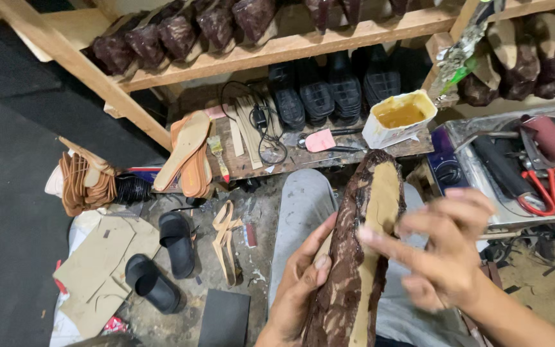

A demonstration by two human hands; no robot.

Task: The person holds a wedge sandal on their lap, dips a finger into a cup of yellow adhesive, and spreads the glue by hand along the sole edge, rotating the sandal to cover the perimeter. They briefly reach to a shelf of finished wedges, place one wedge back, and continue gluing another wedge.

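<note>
My left hand (pixel 298 283) grips a long shoe insole (pixel 358 244) from its left edge, holding it sole-up over my lap. The insole has a tan middle and dark brown patterned fabric folded over its edges. My right hand (pixel 441 247) is blurred with motion, fingers spread, its index finger touching the insole's right edge about halfway along. It holds nothing. A white square tub of yellow glue (pixel 398 117) sits on the low wooden bench (pixel 290 157) just beyond the insole's far tip.
Several wrapped insoles (pixel 175 32) lie on a wooden shelf above, black soles (pixel 329 93) below it. Tan insoles (pixel 187 154), a brush (pixel 218 154) and a cable (pixel 261 125) rest on the bench. Red scissors (pixel 550 189) lie right. Black sandals (pixel 162 260) and cardboard (pixel 101 270) are on the floor.
</note>
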